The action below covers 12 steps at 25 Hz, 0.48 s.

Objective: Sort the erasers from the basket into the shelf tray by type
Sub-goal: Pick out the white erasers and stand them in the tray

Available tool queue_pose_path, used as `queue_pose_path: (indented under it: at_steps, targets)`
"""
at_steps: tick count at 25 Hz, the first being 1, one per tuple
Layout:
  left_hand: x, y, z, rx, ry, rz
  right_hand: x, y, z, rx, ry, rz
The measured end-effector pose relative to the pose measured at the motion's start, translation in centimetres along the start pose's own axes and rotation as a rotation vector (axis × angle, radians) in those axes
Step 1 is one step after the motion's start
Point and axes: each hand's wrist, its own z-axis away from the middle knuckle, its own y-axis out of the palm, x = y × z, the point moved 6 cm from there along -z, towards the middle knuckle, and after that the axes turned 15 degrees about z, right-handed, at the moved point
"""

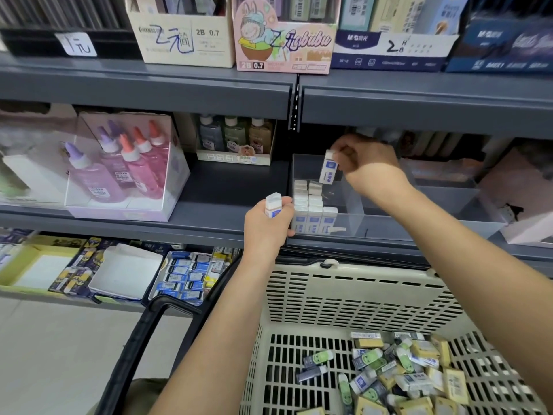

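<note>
A clear shelf tray (347, 224) sits on the middle shelf with several white-and-blue erasers (311, 209) standing in rows at its left side. My right hand (363, 160) pinches one white-and-blue eraser (328, 170) upright above the tray's back part. My left hand (267, 226) grips another white eraser (273, 204) just left of the tray's front corner. Below, the beige basket (353, 295) holds a loose pile of mixed erasers (398, 375): green, yellow, grey and white-blue ones.
Glue bottles in a clear box (119, 163) stand on the same shelf to the left. Small bottles in a display box (236, 139) sit behind. The lower shelf carries boxed erasers (185, 277). The basket's black handle (140, 339) hangs at the left. Lead boxes line the top shelf.
</note>
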Motion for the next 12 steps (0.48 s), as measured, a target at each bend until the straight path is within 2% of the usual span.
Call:
queue_pose_path:
  at_steps: [4,8,12]
  targets:
    - [0.0,0.0,0.0,-0.002,-0.001,0.015,-0.4,1.0,0.5,0.026,0.014,0.074]
    - [0.1,0.0,0.0,0.002,0.003,0.011,-0.6,2.3,0.7,0.102,0.053,0.059]
    - [0.2,-0.1,-0.2,0.000,0.001,0.014,-0.6,2.9,0.8,0.095,0.074,0.052]
